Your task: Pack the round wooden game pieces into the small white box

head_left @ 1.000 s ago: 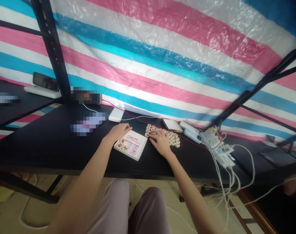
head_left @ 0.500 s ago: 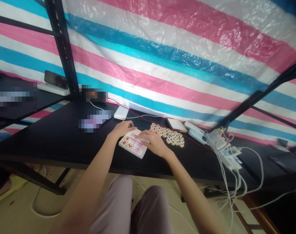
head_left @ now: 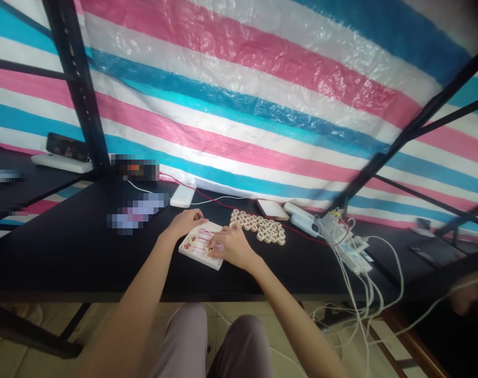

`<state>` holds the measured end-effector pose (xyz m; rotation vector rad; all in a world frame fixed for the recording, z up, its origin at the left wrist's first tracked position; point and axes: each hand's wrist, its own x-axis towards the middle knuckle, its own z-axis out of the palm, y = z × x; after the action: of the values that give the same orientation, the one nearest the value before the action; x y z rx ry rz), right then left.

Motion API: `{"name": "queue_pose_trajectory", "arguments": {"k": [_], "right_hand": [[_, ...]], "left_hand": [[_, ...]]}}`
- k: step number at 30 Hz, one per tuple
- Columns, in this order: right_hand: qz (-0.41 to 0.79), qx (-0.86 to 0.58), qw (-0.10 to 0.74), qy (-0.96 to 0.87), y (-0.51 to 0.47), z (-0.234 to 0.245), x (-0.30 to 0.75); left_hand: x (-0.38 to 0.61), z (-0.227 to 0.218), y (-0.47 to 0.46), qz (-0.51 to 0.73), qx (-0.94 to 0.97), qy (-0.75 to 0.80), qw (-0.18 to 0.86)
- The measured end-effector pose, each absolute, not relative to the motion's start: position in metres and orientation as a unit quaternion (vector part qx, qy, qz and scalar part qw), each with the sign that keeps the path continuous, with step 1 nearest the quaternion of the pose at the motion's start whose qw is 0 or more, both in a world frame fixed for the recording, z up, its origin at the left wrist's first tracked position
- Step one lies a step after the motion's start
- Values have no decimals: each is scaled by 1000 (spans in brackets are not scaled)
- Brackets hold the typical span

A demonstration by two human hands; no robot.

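Note:
A small white board [head_left: 199, 259] with pinkish-red lines lies tilted across the black table. My left hand [head_left: 186, 223] has its fingers curled at the board's far left edge, steadying it. Over the board's right part is my right hand [head_left: 233, 247], thumb and fingers pinched together on a round xiangqi piece [head_left: 209, 249], which they partly cover. Two more pale pieces with red characters, one of them a red-marked xiangqi piece [head_left: 187, 245], rest at the board's left end. Several loose xiangqi pieces [head_left: 268, 231] lie grouped on the table beyond my right hand.
Behind the pieces are a flat box [head_left: 272, 209] and white devices [head_left: 304, 223]. A white power bank [head_left: 183, 195] stands at the back, near a red cable. Many white cables [head_left: 347, 257] tangle at right. Striped plastic sheeting [head_left: 239, 105] hangs behind the black table [head_left: 144, 273].
My right hand has moved nearer the board's front edge, its fingers closing on a piece there. The left hand stays at the board's edge. The camera view has shifted.

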<state>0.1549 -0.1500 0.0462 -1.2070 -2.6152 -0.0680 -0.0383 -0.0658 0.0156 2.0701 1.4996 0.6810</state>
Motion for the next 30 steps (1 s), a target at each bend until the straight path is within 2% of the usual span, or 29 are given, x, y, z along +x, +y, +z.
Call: {"name": "queue_pose_trajectory", "arguments": {"k": [4, 6, 9, 14, 22, 27, 30], "right_hand": [[-69, -503, 236, -829, -149, 50, 189], [-104, -555, 263, -782, -147, 51, 212], [-122, -592, 242, -759, -145, 43, 234], [-130, -563, 215, -787, -143, 25, 232], [-178, -562, 192, -785, -142, 23, 225], [-161, -562, 215, -782, -152, 31, 214], [-112, -507, 212, -828, -158, 43, 190]], "left_hand": [[-41, 16, -64, 255, 751, 549, 264], [-42, 16, -63, 258, 749, 546, 271], [-42, 16, -61, 248, 750, 551, 268], [-42, 16, -61, 249, 749, 556, 261], [-42, 16, -61, 242, 753, 555, 257], [-41, 16, -59, 241, 752, 559, 253], [-41, 16, -60, 245, 755, 550, 261]]}}
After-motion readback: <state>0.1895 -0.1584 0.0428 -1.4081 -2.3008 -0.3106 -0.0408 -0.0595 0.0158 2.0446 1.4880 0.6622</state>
